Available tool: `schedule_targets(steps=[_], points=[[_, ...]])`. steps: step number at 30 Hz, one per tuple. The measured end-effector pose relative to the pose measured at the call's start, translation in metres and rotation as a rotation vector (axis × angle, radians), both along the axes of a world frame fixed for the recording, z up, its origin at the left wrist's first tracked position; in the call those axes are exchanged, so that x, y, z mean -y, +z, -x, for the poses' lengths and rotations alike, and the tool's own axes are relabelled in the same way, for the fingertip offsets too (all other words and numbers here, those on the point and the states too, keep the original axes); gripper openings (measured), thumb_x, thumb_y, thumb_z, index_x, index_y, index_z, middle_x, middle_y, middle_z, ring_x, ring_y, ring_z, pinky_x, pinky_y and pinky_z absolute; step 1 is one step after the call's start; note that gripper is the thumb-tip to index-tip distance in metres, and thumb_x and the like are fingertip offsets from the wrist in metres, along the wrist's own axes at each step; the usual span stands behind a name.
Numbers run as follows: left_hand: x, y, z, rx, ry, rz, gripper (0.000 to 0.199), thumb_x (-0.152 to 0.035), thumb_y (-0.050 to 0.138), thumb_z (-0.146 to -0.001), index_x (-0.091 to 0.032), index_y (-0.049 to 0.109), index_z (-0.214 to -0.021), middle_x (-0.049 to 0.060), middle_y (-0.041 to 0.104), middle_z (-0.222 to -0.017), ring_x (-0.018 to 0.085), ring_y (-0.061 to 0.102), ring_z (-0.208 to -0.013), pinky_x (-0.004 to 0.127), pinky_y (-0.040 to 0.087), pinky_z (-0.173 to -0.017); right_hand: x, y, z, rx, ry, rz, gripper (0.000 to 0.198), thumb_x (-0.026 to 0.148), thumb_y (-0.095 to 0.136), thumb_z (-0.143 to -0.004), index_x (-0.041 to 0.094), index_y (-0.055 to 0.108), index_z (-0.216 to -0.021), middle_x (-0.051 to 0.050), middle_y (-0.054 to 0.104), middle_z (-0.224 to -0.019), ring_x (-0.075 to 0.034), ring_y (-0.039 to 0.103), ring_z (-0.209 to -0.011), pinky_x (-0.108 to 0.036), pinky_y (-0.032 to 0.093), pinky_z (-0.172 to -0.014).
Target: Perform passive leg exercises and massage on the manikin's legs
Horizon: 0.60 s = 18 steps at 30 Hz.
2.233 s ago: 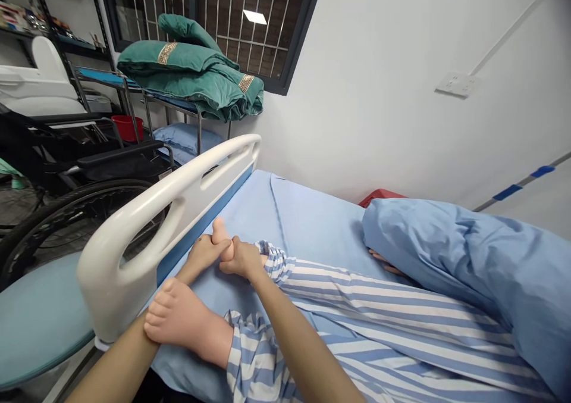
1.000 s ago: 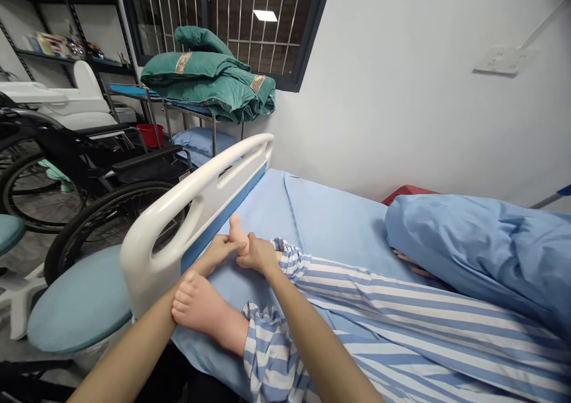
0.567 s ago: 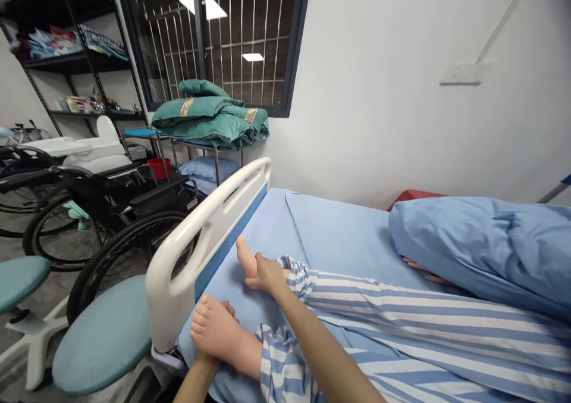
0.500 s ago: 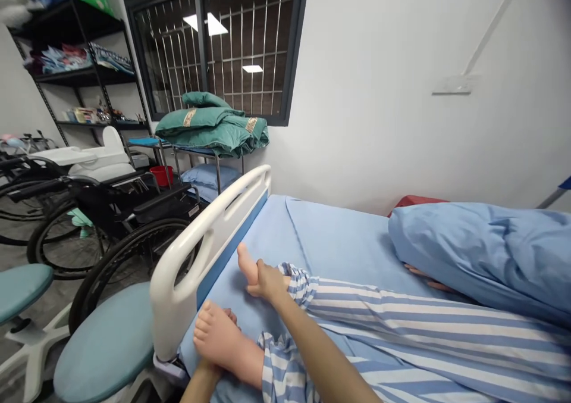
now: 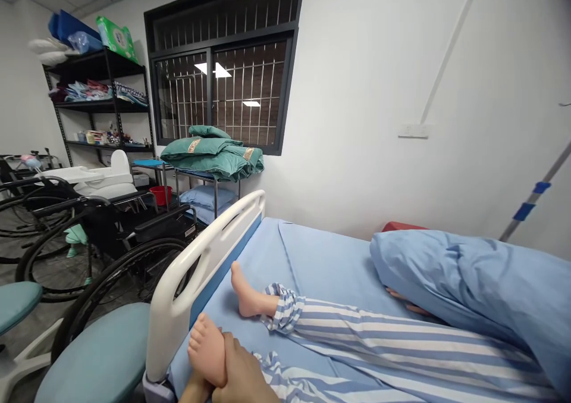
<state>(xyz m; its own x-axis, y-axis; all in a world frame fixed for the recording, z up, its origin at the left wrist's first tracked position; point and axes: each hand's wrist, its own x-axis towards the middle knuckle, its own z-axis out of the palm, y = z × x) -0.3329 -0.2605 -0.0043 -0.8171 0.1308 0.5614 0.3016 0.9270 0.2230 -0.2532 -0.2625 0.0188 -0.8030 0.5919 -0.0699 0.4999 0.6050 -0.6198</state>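
Observation:
A figure in blue-and-white striped trousers (image 5: pixel 357 322) lies on the bed, both feet bare. My right hand (image 5: pixel 243 367) wraps round the side and ankle of the near foot (image 5: pixel 207 349). Against the other side of that same foot is my left hand (image 5: pixel 196 386), its fingers mostly hidden behind it. The far foot (image 5: pixel 245 293) rests untouched on the blue sheet (image 5: pixel 319 248), toes up, with its trouser cuff bunched at the ankle.
A white footboard (image 5: pixel 209 248) closes the bed's end. Beyond it stand a wheelchair (image 5: pixel 129 236) and a round blue-green stool (image 5: pixel 96 355). A blue quilt (image 5: pixel 446 272) covers the figure's upper part. Green bedding (image 5: pixel 214 156) lies stacked under the window.
My right hand has let go of the far foot and taken hold of the near foot. My left hand stays at the near foot. The view has tilted upward.

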Motion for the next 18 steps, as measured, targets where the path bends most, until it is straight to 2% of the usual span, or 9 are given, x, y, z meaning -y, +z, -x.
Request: schedule_targets(steps=[3,5,8,11,13,14,16,18], points=[[0.0,0.002,-0.002,0.065,-0.091,-0.147,0.034,-0.018,0.016,-0.087,-0.016,0.049,-0.081,0.009,0.048,-0.075,0.022,0.04,-0.069,0.03,0.028,-0.06,0.0,-0.014,0.01,0.046,-0.092,-0.085,0.07,0.016,0.063,-0.043,0.02,0.045,-0.11,-0.008,0.06,-0.099,-0.032,0.06,-0.084,-0.036,0.045,-0.065],[0.007,0.002,0.0,0.245,-0.21,-0.431,0.03,-0.025,0.021,-0.086,-0.018,0.049,-0.079,0.01,0.049,-0.076,0.024,0.043,-0.076,0.031,0.029,-0.06,-0.002,-0.021,0.014,0.061,-0.126,-0.089,0.067,0.02,0.066,-0.042,0.02,0.045,-0.106,-0.007,0.06,-0.095,-0.031,0.061,-0.081,-0.035,0.044,-0.062],[0.03,-0.006,0.015,0.715,-0.435,-0.977,0.028,-0.04,0.033,-0.081,-0.019,0.051,-0.074,0.009,0.053,-0.074,0.027,0.05,-0.088,0.032,0.037,-0.061,-0.003,-0.026,0.015,0.087,-0.138,-0.092,0.054,0.027,0.066,-0.051,0.025,0.047,-0.101,-0.003,0.061,-0.088,-0.027,0.062,-0.078,-0.033,0.043,-0.06],[0.056,-0.025,0.036,1.1,-0.641,-1.31,0.036,-0.053,0.039,-0.073,-0.02,0.053,-0.072,0.007,0.061,-0.077,0.025,0.058,-0.09,0.034,0.047,-0.068,-0.002,-0.026,0.014,0.089,-0.116,-0.102,0.042,0.026,0.061,-0.059,0.029,0.049,-0.099,-0.002,0.062,-0.085,-0.024,0.061,-0.079,-0.031,0.043,-0.06],[0.064,-0.04,0.046,1.225,-0.696,-1.456,0.041,-0.057,0.055,-0.059,-0.02,0.055,-0.076,0.006,0.064,-0.082,0.025,0.059,-0.092,0.035,0.049,-0.076,0.0,-0.026,0.014,0.093,-0.118,-0.108,0.047,0.023,0.061,-0.056,0.027,0.048,-0.101,-0.003,0.062,-0.086,-0.024,0.062,-0.078,-0.031,0.043,-0.06],[0.064,-0.047,0.048,1.236,-0.701,-1.473,0.046,-0.054,0.065,-0.05,-0.019,0.055,-0.079,0.006,0.065,-0.085,0.026,0.059,-0.093,0.035,0.049,-0.079,0.001,-0.026,0.014,0.097,-0.125,-0.114,0.051,0.021,0.061,-0.053,0.024,0.047,-0.102,-0.004,0.063,-0.086,-0.025,0.062,-0.077,-0.031,0.044,-0.06],[0.06,-0.059,0.048,1.166,-0.683,-1.342,0.056,-0.044,0.075,-0.038,-0.017,0.057,-0.084,0.007,0.065,-0.09,0.027,0.06,-0.093,0.035,0.049,-0.082,0.002,-0.026,0.015,0.107,-0.144,-0.137,0.058,0.016,0.06,-0.047,0.02,0.045,-0.103,-0.006,0.063,-0.088,-0.028,0.063,-0.077,-0.033,0.045,-0.06],[0.054,-0.065,0.043,1.065,-0.674,-1.173,0.059,-0.043,0.074,-0.04,-0.015,0.058,-0.09,0.01,0.065,-0.097,0.028,0.06,-0.095,0.036,0.05,-0.083,0.003,-0.027,0.015,0.106,-0.155,-0.168,0.06,0.014,0.057,-0.044,0.018,0.044,-0.102,-0.008,0.064,-0.088,-0.031,0.063,-0.078,-0.035,0.046,-0.061]])
